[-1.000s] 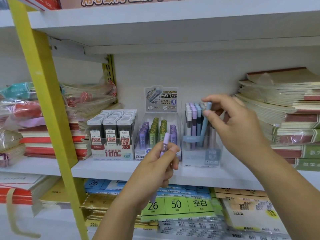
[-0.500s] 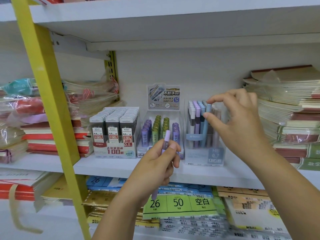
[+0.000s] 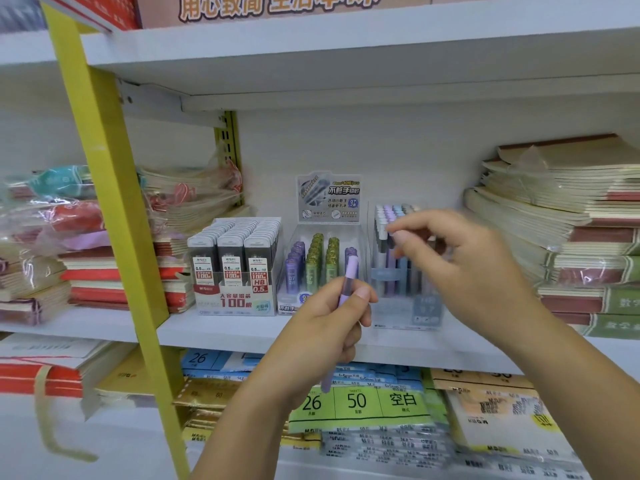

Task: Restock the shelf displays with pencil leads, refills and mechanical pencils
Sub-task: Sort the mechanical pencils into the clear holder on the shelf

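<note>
Nearest to the camera, the left hand (image 3: 318, 341) has its fingers curled around a lilac plastic mechanical pencil (image 3: 349, 278). It holds the pencil almost upright, with the cap above the knuckles and the tip below the palm. This pencil is not yet in any display, so in my judgement the restocking is at the mechanical pencil step and at least this one piece is left to place. A little farther and to the right of it, the right hand (image 3: 464, 271) is raised, with thumb and forefinger bent toward each other. The fingertips (image 3: 398, 237) are blurred, so I cannot tell if they pinch something or hold nothing. Just behind these fingertips stands the clear plastic display box of pastel mechanical pencils (image 3: 408, 310), which looks nearly full. It is beyond the left hand and to its right, near but not touching. Directly behind the left hand is the clear display of purple and green lead tubes (image 3: 313, 268), and to its left the white carton of grey lead cases (image 3: 235, 299). Both appear well filled, so little seems to be left there. All three stand on the white shelf board (image 3: 221, 327). Farthest to the right of the right hand lie stacked beige notebooks (image 3: 571, 216).
</note>
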`<move>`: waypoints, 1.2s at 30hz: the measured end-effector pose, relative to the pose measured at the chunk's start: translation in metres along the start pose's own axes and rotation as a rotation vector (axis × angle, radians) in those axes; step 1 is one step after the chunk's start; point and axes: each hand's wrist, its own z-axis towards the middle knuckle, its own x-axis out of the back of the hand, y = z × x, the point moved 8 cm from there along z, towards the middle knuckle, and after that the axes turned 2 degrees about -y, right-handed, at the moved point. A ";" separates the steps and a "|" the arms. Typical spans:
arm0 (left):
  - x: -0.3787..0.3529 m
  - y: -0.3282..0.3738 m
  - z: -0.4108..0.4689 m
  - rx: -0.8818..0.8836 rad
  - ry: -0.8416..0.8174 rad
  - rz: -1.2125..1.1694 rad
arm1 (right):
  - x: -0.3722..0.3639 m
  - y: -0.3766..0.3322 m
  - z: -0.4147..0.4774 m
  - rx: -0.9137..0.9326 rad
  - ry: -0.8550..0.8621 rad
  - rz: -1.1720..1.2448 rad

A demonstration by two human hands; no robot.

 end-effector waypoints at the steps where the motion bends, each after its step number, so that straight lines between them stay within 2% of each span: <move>1: -0.002 0.001 0.000 -0.004 -0.003 0.008 | -0.008 -0.002 -0.002 -0.042 -0.086 0.109; 4: -0.012 0.001 0.001 -0.008 -0.030 0.044 | -0.028 -0.005 -0.009 -0.129 -0.246 0.349; 6: -0.018 -0.001 0.001 -0.005 -0.046 0.042 | -0.033 -0.002 -0.011 -0.161 -0.261 0.397; 13: -0.003 -0.002 0.006 -0.057 0.070 0.094 | 0.015 0.026 0.000 -0.237 0.181 0.536; 14: 0.000 -0.003 0.006 -0.067 0.087 0.084 | 0.016 0.028 0.002 -0.245 0.181 0.560; 16: 0.001 -0.003 0.007 -0.083 0.111 0.082 | 0.005 0.029 0.003 -0.274 0.066 0.599; 18: 0.002 -0.003 0.008 -0.109 0.156 0.125 | -0.003 0.026 0.003 -0.268 -0.020 0.577; 19: 0.004 -0.003 0.008 -0.136 0.201 0.174 | 0.001 0.025 0.004 -0.241 0.013 0.553; 22: 0.013 0.003 0.006 -0.235 0.360 0.361 | 0.035 0.016 0.005 -0.081 0.274 0.440; 24: 0.014 0.002 0.008 -0.252 0.384 0.472 | 0.047 0.010 0.005 0.013 0.330 0.325; 31: 0.004 -0.015 0.016 -0.197 0.289 0.581 | 0.008 0.022 0.007 -0.038 0.079 0.066; 36: 0.004 -0.019 0.018 -0.191 0.268 0.646 | 0.005 0.025 0.009 -0.072 0.062 0.106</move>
